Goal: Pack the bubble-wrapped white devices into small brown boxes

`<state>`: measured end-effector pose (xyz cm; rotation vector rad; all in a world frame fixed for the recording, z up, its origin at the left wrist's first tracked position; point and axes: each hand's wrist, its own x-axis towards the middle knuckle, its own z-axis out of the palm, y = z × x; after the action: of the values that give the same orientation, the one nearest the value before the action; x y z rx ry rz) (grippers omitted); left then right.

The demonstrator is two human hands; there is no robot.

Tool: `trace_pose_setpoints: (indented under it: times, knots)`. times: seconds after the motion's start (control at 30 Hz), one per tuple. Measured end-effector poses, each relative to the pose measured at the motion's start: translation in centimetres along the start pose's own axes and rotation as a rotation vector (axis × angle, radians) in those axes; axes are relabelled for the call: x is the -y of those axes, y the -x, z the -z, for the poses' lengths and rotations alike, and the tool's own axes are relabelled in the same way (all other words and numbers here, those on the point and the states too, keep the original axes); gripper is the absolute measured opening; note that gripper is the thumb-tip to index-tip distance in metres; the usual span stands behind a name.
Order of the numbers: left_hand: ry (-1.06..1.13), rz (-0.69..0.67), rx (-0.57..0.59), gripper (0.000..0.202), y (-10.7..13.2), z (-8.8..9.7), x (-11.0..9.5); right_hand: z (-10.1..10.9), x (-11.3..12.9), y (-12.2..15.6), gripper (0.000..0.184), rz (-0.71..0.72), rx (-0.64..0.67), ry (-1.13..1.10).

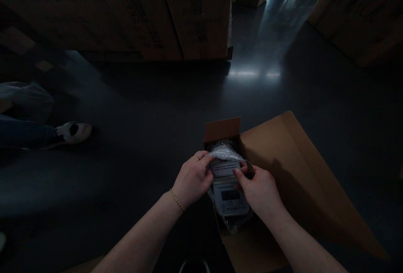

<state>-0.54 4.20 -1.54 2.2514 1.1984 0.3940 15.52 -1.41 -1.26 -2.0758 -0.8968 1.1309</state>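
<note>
My left hand and my right hand both grip a grey device with a small dark screen, one on each side. The device lies partly in bubble wrap. It sits at the mouth of a small open cardboard box, whose flap stands up behind it. My left hand's fingers curl round the device's upper left edge and wear a ring; a thin bracelet is on that wrist. My right hand's fingers pinch the upper right edge.
A large flat cardboard sheet lies under and right of the box on the dark floor. Tall cardboard cartons stand behind and more at the right. Another person's leg and white shoe show at left.
</note>
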Motion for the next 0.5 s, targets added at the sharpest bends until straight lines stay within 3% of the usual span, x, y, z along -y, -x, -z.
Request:
trace_pose_setpoints:
  times: [0.5]
  knots:
    - [-0.015, -0.004, -0.028, 0.038, 0.02, -0.08, -0.15, -0.11, -0.42, -0.18, 0.022, 0.048, -0.015, 0.026]
